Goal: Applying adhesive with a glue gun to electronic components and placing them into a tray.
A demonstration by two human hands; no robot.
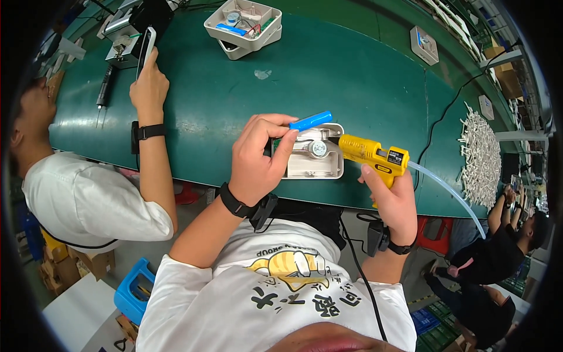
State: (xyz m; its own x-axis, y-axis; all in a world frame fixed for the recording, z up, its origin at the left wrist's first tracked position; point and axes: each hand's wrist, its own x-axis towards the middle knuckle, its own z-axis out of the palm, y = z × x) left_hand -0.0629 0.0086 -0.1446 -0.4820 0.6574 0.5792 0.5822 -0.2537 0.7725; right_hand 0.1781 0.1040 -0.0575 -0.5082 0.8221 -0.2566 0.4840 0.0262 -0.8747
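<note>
My left hand [258, 155] pinches a blue cylindrical battery [311, 121] between thumb and fingers, above the far side of a whitish plastic housing [306, 170]. A round white-and-silver part [317, 149] sits inside the housing; part of a green board shows at its left, mostly behind my fingers. My right hand [396, 202] is wrapped round the handle of a yellow hot glue gun [366, 152]. Its nozzle points left, at the housing's right side. From the gun's back a long translucent glue stick [451, 190] curves down to the right.
Two stacked housings [243, 41], the upper with wired parts, stand far on the green table [352, 76]. Another housing [424, 45] lies far right, near a pile of small white pieces [480, 158]. At left, a co-worker's hand [149, 88] holds a phone [146, 50] near a soldering iron [105, 85].
</note>
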